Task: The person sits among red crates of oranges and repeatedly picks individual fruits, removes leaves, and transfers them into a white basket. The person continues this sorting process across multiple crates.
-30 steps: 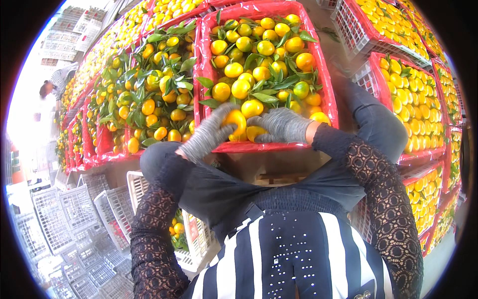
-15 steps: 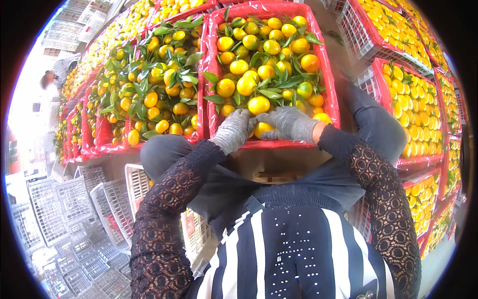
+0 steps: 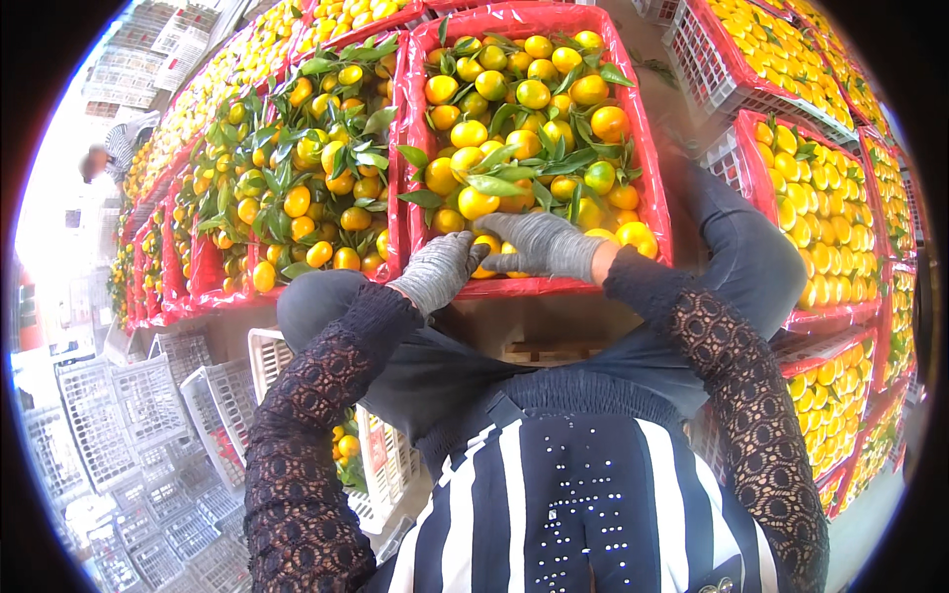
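In front of me a crate lined with red plastic (image 3: 654,183) holds yellow-orange tangerines (image 3: 478,202) with green leaves (image 3: 497,186) among them. Both my hands wear grey gloves and work at the crate's near edge. My right hand (image 3: 547,244) reaches over the fruit, its fingers and thumb curved round a tangerine (image 3: 488,243). Close beside it, my left hand (image 3: 438,271) rests by the near-left corner with its fingers pressed together, the tips near that same tangerine. What those left fingers hold, if anything, is hidden.
On the left stands another red-lined crate of leafy tangerines (image 3: 298,202). Stacked crates of fruit (image 3: 806,217) rise on the right. Grey plastic crates (image 3: 148,395) fill the lower left, with a white crate (image 3: 269,358) beside my knee. A person (image 3: 119,148) is at the far left.
Both hands have shifted left and slightly toward me along the crate's near edge. The tangerine and leaves just beyond them have moved, with a leaf now lying over the fruit.
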A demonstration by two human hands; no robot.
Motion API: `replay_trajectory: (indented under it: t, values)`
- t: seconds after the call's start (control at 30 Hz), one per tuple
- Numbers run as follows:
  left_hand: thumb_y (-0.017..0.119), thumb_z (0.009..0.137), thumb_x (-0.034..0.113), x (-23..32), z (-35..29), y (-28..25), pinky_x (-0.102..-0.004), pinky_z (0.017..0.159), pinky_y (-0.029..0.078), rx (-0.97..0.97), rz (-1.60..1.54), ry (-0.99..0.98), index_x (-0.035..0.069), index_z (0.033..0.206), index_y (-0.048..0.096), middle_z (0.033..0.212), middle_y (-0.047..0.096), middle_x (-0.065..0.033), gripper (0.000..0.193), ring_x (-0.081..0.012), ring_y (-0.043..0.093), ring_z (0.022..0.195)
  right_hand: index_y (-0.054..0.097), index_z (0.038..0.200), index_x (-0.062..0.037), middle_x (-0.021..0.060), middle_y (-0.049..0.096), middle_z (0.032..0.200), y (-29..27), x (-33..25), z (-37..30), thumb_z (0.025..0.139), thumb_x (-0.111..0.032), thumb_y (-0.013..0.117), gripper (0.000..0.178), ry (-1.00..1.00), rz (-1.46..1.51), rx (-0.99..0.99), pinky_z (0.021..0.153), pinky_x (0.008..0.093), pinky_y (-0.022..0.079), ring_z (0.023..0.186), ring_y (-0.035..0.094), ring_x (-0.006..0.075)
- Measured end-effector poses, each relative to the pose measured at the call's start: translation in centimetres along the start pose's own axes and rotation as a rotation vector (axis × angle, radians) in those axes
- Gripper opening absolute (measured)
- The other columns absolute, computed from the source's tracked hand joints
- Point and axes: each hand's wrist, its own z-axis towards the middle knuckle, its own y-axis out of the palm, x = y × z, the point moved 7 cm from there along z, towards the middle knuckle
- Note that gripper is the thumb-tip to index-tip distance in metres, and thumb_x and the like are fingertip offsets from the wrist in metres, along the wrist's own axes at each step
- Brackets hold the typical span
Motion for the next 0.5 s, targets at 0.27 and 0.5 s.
replay_trajectory:
  t: [0.27, 0.5]
  values:
    - [0.057, 0.094, 0.029, 0.1, 2.2, -6.2, -0.0447, 0.08, 0.051, 0.245, -0.047, 0.052, -0.002, 0.106, 0.06, 0.094, 0.066, -0.0206, 0.033, -0.0377, 0.064, 0.091, 0.052, 0.133, -0.0191, 0.0172, 0.068, 0.101, 1.2, 0.0, -0.2, 0.088, -0.042, 0.058, 0.051, 0.01, -0.07, -0.086, 0.079, 0.0459, 0.051, 0.093, 0.066, 0.0355]
    - [0.067, 0.085, 0.024, 1.5, 4.6, -5.4, -0.044, 0.09, 0.049, 0.336, -0.263, -0.015, -0.001, 0.122, 0.055, 0.112, 0.062, -0.0248, 0.046, -0.0389, 0.059, 0.106, 0.066, 0.108, -0.0058, 0.0181, 0.069, 0.089, 1.6, 0.0, 0.6, 0.089, -0.053, 0.054, 0.052, 0.102, -0.068, -0.133, 0.076, 0.0468, 0.051, 0.086, 0.067, 0.0362]
